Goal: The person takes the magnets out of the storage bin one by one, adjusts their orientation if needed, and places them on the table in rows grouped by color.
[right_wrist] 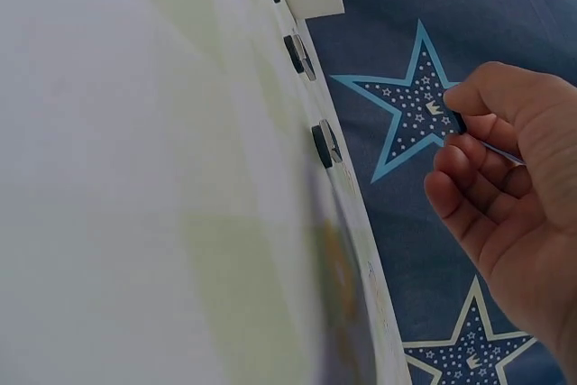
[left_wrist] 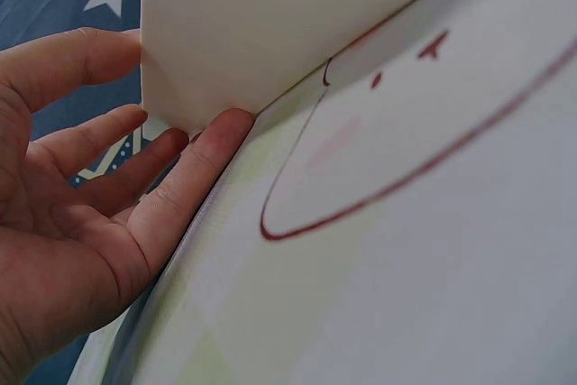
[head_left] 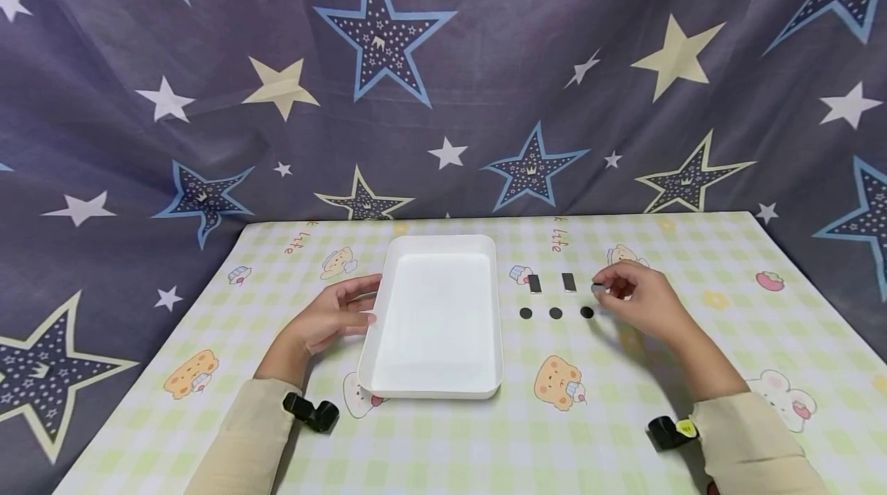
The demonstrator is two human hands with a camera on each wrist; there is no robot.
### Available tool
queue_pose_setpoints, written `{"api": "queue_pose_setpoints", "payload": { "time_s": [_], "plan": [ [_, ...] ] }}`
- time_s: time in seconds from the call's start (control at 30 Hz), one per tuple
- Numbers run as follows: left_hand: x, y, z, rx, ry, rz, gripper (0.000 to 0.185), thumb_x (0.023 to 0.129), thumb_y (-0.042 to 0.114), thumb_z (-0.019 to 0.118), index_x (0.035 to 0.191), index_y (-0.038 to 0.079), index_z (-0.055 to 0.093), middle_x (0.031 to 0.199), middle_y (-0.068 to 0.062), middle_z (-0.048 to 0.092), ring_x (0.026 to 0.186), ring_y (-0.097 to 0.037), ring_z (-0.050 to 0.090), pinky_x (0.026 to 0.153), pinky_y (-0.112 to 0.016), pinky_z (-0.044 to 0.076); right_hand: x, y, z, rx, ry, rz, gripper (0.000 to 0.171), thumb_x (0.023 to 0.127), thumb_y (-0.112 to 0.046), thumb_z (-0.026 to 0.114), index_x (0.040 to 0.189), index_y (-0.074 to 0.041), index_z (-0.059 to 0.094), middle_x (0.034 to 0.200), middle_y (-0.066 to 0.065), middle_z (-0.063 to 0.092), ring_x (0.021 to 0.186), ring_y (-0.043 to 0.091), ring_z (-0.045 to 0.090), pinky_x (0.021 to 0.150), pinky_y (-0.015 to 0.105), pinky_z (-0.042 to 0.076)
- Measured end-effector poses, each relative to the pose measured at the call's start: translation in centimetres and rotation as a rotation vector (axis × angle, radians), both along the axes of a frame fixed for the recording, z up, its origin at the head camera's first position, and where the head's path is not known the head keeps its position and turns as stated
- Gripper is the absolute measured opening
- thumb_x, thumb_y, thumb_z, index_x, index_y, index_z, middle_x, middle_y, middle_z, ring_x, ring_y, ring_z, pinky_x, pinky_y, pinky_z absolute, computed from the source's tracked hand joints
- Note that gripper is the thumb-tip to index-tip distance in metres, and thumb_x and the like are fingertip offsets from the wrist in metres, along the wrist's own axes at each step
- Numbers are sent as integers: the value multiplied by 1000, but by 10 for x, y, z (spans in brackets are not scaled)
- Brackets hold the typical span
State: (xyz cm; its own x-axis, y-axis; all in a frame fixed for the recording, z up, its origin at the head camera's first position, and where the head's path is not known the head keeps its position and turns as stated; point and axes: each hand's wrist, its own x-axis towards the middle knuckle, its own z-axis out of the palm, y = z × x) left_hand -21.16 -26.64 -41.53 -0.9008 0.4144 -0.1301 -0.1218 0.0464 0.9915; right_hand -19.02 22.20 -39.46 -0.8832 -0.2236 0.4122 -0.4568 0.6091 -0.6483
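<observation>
A small dark rectangular piece, right of centre in the head view, was pinched in the curled fingertips of the right hand. Just left lay two matching dark bars, with three black discs below. The left hand, fingers relaxed and straight, touched the white plastic tray at centre.

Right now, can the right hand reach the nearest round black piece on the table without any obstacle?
Probably yes. The right hand hovers just beside the round black piece, with only bare tablecloth between them; the white tray lies farther left.
</observation>
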Motion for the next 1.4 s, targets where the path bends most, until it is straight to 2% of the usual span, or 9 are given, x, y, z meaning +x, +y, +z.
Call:
{"api": "queue_pose_setpoints", "payload": {
  "time_s": [0.3,0.77,0.97,1.4],
  "plan": [
    [1,0,0,7,-1,2,79,81,-9,67,151,-1,30,154,-22,29,134,-38,41,88,-42,54,2,7,-3,-5,-26,-14,16,80,5,71,95,-1,70,83,4,64,68,9,55,60,19,47],
    [-1,1,1,1,-7,4,80,81,-8,67,151,0,30,155,-21,29,134,-37,41,89,-43,53,0,24,-18,42,-222,-9,13,84,-1,71,97,0,68,79,4,60,65,14,52,56,25,45],
    [-1,0,0,8,-6,-5,79,81,-9,67,151,-1,30,155,-22,29,134,-38,40,89,-43,53,-2,27,-25,75,-220,-11,13,83,-1,72,95,-1,69,82,3,62,69,15,53,59,25,46],
    [0,0,2,34,-26,7,78,82,-9,66,151,-1,30,154,-22,30,133,-37,42,90,-42,53,-3,30,-27,140,-223,-26,13,82,-1,73,94,-2,69,85,3,61,72,17,52,60,27,45]
  ]
}}
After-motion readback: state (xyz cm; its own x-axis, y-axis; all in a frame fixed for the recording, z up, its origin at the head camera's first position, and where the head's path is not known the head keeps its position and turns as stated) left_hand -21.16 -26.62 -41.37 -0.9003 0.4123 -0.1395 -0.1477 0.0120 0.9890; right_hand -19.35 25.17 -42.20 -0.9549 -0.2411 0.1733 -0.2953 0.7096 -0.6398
